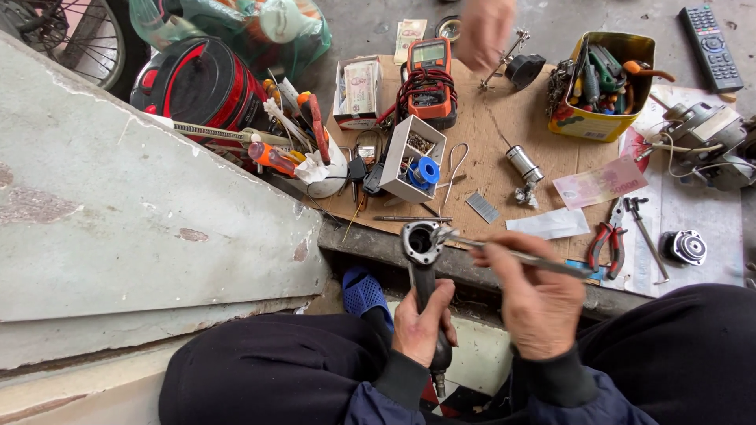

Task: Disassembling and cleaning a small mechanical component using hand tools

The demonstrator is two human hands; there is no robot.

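Observation:
My left hand (422, 324) grips the dark handle of a metal tool part (423, 250), held upright, its round hollow head at the top. My right hand (534, 296) holds a thin metal tool (516, 256) like a screwdriver, its tip touching the rim of that round head. Both hands are above my lap, in front of a cardboard sheet (488, 126) laid on the ground.
On the cardboard lie a multimeter (428, 79), a small white box with a blue reel (415, 161), a yellow tin of tools (602, 83), a banknote (600, 182) and red pliers (605, 244). Another person's blurred hand (484, 30) hovers at the top. A concrete slab (118, 212) fills the left.

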